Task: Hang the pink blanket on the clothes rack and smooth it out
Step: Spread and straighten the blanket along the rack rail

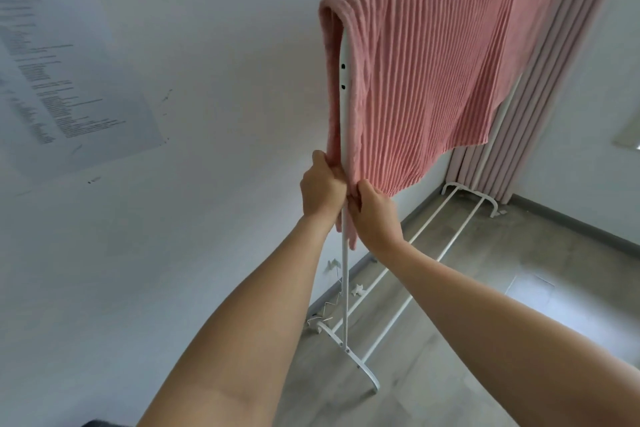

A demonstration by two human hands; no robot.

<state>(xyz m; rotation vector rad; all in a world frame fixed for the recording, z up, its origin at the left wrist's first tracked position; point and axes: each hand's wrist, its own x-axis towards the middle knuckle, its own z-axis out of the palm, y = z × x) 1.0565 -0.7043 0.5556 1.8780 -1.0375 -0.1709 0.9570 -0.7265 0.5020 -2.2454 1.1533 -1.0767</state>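
Note:
The ribbed pink blanket (433,73) hangs folded over the top bar of the white clothes rack (344,108), with one layer on each side. At the near end, my left hand (322,187) grips the lower edge of the back layer, left of the rack's upright post. My right hand (375,215) grips the lower corner of the front layer, just right of the post. Both hands sit close together at the blanket's bottom edge.
A white wall with a large printed sheet (59,80) is at the left. Pink curtains (540,87) hang behind the rack's far end. The rack's base rails (408,288) run across the grey wood floor (502,305). A thin cable (329,305) lies by the skirting.

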